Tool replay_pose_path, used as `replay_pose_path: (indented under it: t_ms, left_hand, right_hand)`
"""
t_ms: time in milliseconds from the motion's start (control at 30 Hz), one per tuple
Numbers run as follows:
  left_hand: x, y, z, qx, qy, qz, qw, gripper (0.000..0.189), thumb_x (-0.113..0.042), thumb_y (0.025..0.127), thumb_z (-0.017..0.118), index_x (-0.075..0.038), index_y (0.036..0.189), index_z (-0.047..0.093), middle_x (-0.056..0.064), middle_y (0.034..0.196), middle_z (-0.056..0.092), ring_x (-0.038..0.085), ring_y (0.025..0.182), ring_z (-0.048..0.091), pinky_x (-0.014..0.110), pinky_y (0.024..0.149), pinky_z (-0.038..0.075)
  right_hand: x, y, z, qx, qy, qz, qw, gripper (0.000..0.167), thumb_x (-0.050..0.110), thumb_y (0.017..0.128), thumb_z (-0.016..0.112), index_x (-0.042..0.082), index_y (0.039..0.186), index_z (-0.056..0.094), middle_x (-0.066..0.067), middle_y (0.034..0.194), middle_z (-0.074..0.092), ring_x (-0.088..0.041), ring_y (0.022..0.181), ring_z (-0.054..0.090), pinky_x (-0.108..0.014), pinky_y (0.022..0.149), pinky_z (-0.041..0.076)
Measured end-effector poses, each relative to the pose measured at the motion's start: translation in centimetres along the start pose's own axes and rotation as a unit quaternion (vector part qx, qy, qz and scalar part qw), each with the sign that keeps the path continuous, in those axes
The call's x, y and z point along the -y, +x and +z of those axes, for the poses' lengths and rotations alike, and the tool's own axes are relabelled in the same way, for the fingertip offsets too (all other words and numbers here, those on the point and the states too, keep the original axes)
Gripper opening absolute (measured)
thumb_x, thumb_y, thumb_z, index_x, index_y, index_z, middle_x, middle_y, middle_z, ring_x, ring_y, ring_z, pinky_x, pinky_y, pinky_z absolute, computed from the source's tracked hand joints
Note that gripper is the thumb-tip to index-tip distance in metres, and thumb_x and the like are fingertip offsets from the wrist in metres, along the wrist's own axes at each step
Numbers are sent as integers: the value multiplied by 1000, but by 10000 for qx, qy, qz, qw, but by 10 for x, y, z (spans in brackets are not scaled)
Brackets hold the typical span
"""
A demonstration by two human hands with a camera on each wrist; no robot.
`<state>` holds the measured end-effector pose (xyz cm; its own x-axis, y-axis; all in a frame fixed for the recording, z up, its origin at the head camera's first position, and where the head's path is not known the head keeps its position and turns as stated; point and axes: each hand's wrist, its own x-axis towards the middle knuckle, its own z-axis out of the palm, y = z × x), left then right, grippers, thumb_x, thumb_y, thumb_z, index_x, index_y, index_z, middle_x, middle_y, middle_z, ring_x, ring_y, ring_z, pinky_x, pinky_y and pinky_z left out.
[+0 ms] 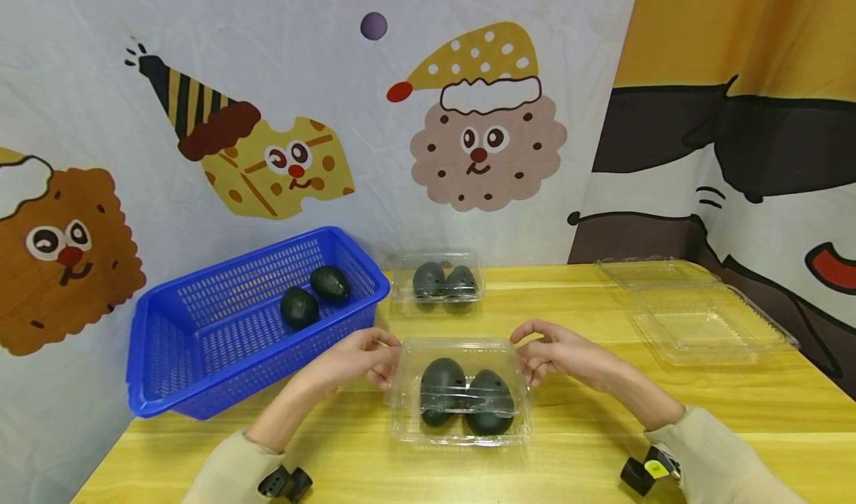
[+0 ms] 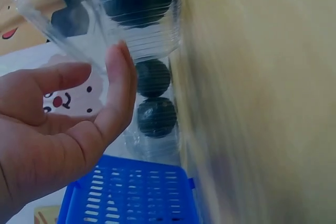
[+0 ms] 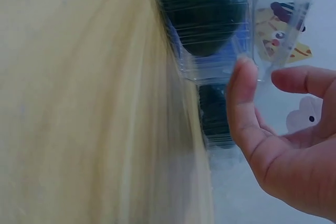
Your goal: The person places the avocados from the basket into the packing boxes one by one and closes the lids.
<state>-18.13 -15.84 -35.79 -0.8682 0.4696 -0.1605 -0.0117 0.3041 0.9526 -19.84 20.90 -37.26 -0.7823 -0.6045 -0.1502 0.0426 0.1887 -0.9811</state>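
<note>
Both L hand [image 1: 361,359] & R hand [image 1: 565,355] hold the clear box [image 1: 409,424] at its rear corners, one per side: thumb & fingers bent, small gap btwn tips, w/ the box's edge in that gap per the wrist views. Can't tell how firm the grip is. Index fingertips sit high at the corners, other fingers lower along the sides. Forearms angle fwd & inward, approx. mirrored, w/ beige sleeves [image 1: 230,467] short of the wrists. Box is front-ctr at the wood table [image 1: 588,452], 2 dk green avocados [image 1: 490,404] side by side inside. L hand is nr the blue basket [image 1: 261,363]; R hand is well apart from the open box [image 1: 695,325] at far R.
</note>
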Motion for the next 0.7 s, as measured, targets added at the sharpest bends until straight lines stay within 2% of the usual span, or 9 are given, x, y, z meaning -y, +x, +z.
replay_pose_path:
  t_ms: [100,267,367,500,600,700]
  left_hand:
    - [-1,-3,-5,401,75,-57,9992,39,-17,105,55,14,127,50,15,84,66,20,72,66,42,74,60]
    - [-3,-7,-10,912,135,-187,9956,36,-18,106,54,13,123,56,18,86,67,19,73,68,35,70,60]
    - [-4,-7,-11,1041,159,-203,9942,33,-18,106,54,12,118,59,18,87,68,19,72,68,32,69,60]
    - [-4,-7,-11,1170,102,-320,9926,27,-15,105,56,10,111,62,17,85,69,18,71,67,29,67,59]
    - [-3,-7,-11,1273,38,-377,9911,26,-12,104,56,12,112,62,15,84,69,17,70,67,28,66,59]
    - [-3,-7,-10,1332,12,-358,9904,26,-10,104,55,13,114,62,13,83,69,16,69,66,27,65,58]
  right_hand:
    - [1,-1,-2,96,-170,98,9998,44,11,98,57,-13,131,41,-18,89,65,-24,76,67,-38,74,59]
    - [2,-3,-5,221,-407,149,9988,45,15,100,59,-15,131,45,-20,93,66,-26,79,67,-36,73,59]
    - [3,-4,-7,415,-449,127,9980,40,14,101,58,-16,127,50,-19,93,66,-24,78,66,-33,70,59]
    - [3,-4,-8,813,-447,101,9956,29,15,103,57,-13,110,60,-17,89,66,-20,74,67,-29,66,59]
    - [1,-4,-8,1041,-422,100,9936,28,15,104,55,-11,101,63,-15,85,67,-17,69,67,-26,62,58]
    - [1,-3,-8,1120,-398,110,9929,27,15,105,54,-10,100,65,-15,83,68,-16,66,67,-25,59,58]
